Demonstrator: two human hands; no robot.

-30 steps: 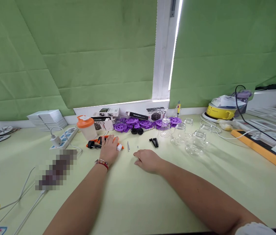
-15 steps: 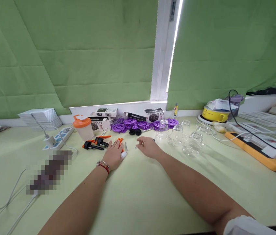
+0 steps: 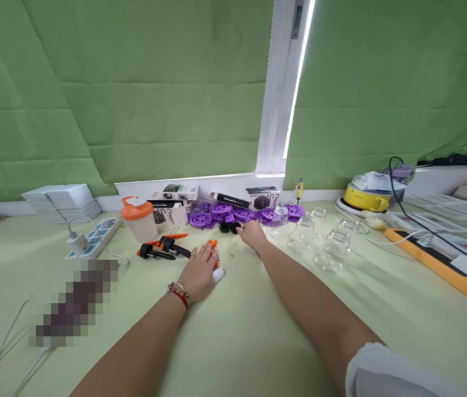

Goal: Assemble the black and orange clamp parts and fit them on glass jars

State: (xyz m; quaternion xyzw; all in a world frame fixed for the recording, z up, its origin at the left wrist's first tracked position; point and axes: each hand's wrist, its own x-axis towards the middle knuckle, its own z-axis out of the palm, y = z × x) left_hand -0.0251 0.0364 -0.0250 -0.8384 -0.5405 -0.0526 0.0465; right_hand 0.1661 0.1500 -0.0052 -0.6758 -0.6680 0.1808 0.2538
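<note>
My left hand [image 3: 200, 271] lies flat on the table, fingers stretched out, over an orange plastic part [image 3: 213, 249] that is partly hidden beneath it. A white wrap covers the thumb. My right hand [image 3: 253, 234] reaches farther out, its fingers drawn together beside a black round piece [image 3: 235, 227]; what they pinch, if anything, is hidden. Another black round piece [image 3: 224, 226] sits just left of it. Small metal bits [image 3: 232, 255] lie between the hands. Left of my left hand are black-and-orange clamp-like parts [image 3: 169, 246].
Purple wheel-shaped pieces [image 3: 243, 215] and cup holder boxes [image 3: 263, 198] line the back. Glass jars [image 3: 332, 251] stand to the right, near a yellow pot [image 3: 363, 198] and an orange power strip [image 3: 435, 262]. An orange-lidded shaker [image 3: 139, 223] and a white power strip [image 3: 101, 237] are left.
My right hand has moved forward from the small metal bits to the black round pieces. My left hand stays over the orange part, and the view has shifted slightly.
</note>
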